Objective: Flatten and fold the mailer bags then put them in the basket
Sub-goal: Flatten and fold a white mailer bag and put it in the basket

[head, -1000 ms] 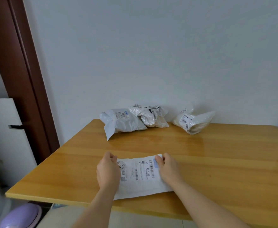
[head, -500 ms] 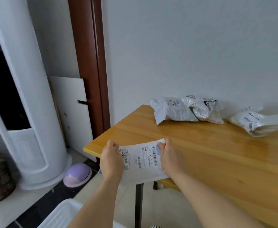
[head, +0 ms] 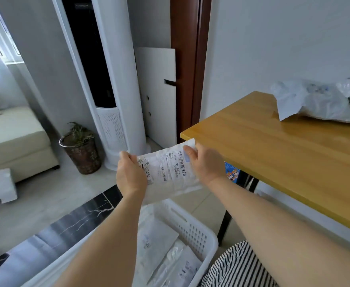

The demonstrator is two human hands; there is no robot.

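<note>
Both hands, left hand (head: 129,176) and right hand (head: 205,163), pinch the folded mailer (head: 168,175) mid-frame; lower it flat into the basket (head: 192,226) below.

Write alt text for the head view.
Both hands, left hand and right hand, hold a folded mailer bag above a white basket holding other bags. More mailer bags lie on the wooden table.
</note>
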